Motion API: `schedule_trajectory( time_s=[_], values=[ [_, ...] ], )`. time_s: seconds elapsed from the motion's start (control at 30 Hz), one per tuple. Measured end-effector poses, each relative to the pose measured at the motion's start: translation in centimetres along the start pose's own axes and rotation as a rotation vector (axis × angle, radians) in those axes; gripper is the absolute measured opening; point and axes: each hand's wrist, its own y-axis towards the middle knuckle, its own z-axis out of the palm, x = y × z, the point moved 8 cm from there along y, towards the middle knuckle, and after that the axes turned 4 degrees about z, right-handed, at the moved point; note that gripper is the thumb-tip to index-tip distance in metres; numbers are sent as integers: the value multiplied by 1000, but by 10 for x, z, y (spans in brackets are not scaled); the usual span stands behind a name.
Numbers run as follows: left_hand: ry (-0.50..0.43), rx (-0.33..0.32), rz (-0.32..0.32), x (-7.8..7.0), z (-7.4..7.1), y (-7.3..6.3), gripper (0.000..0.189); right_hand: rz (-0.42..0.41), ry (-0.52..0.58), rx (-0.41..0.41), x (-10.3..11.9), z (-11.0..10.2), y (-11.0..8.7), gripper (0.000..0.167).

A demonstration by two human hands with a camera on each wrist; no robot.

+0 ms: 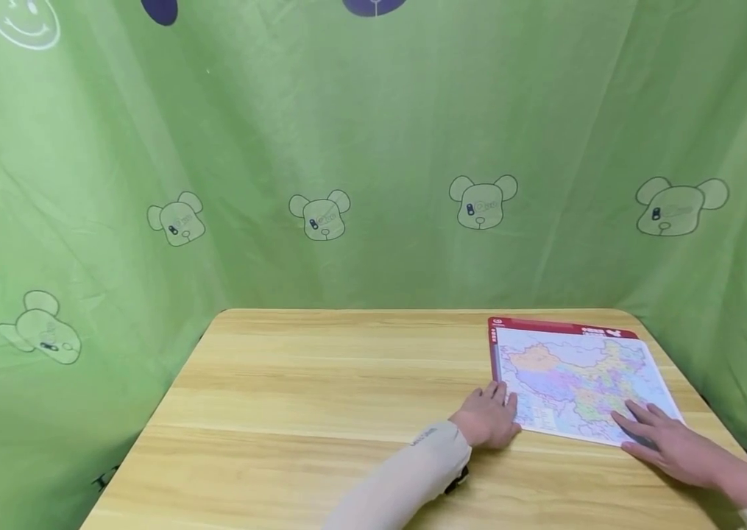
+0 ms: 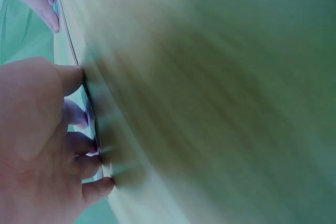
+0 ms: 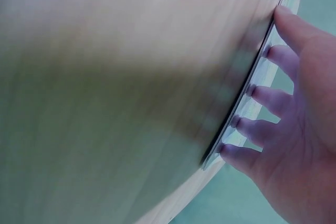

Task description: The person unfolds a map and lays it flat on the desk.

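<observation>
A thin rectangular map sheet with a red border and pastel-coloured regions lies flat at the far right of the table. My left hand rests at its near left corner, fingers extended over the edge. Across the sheet's near right part, the spread fingers of my right hand lie on the printed surface. In the left wrist view, the left thumb and fingers touch along the sheet's edge. From the right wrist, the right fingertips press on the sheet beside its thin dark edge.
The wooden table has pale grain and rounded far corners. Behind it and at both sides hangs a green curtain printed with bear heads. The sheet's right side lies close to the table's right edge.
</observation>
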Motion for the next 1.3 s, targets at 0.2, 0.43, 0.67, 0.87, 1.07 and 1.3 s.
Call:
schedule_trajectory(
  time_s=[0.2, 0.43, 0.67, 0.87, 1.07, 1.3],
  values=[
    [29, 4, -10, 3, 2, -5, 59, 11, 11, 37, 4, 2, 4, 51],
    [30, 11, -16, 10, 7, -11, 58, 52, 30, 92, 12, 5, 11, 51],
    [34, 10, -17, 20, 11, -15, 59, 53, 10, 67, 20, 6, 18, 58],
    [36, 1, -12, 28, 14, -22, 60, 82, 32, 93, 25, 13, 25, 69],
    [9, -7, -10, 38, 16, -28, 59, 88, 53, 100, 29, 15, 31, 72],
    [-24, -7, -8, 49, 20, -34, 60, 70, 10, 101, 34, 15, 36, 74]
  ],
)
